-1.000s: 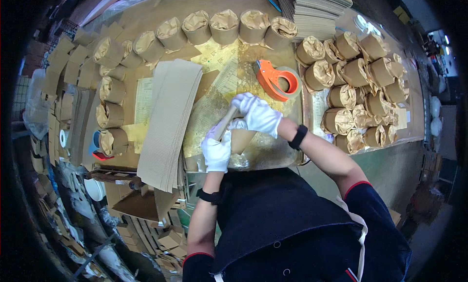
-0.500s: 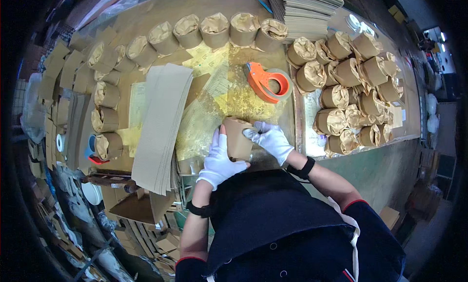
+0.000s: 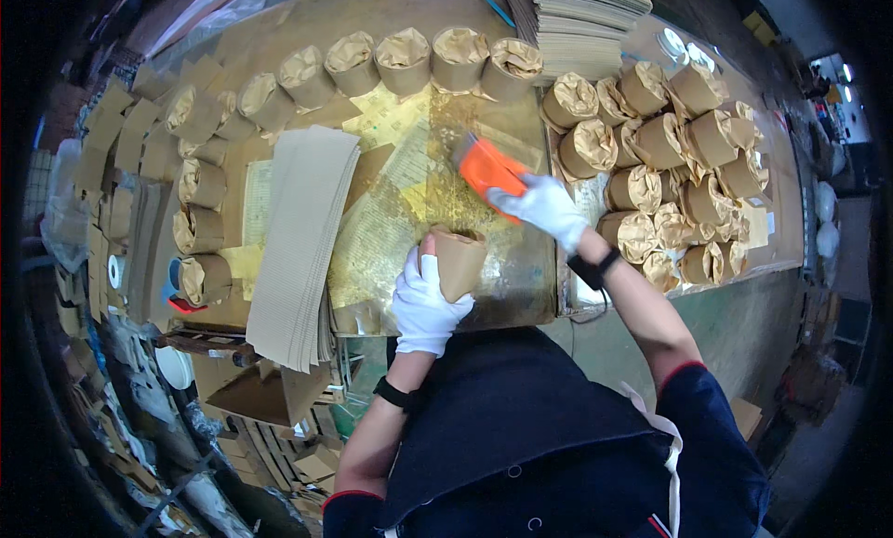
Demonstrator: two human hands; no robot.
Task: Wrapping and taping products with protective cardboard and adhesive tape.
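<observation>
In its white glove, my left hand [image 3: 423, 305] is wrapped round a brown cardboard cylinder [image 3: 459, 266] near the table's front edge. The cylinder stands slightly tilted, and its upper rim faces me. Above and to the right of it, my gloved right hand [image 3: 544, 211] grips an orange tape dispenser [image 3: 490, 170]. Motion blurs the dispenser, and its tape roll is hard to make out. Flat corrugated cardboard strips [image 3: 302, 231] lie in a stack left of my left hand.
Paper-stuffed cardboard cylinders [image 3: 403, 64] curve along the back and left of the table [image 3: 521, 301]. More cylinders [image 3: 634, 189] crowd the right side. A tall pile of cardboard sheets [image 3: 581, 31] stands at the back. An open box [image 3: 256, 394] sits below the left front edge.
My right hand has left the cardboard cylinder and taken hold of the tape dispenser, which has shifted left and turned. My left hand still holds the cylinder.
</observation>
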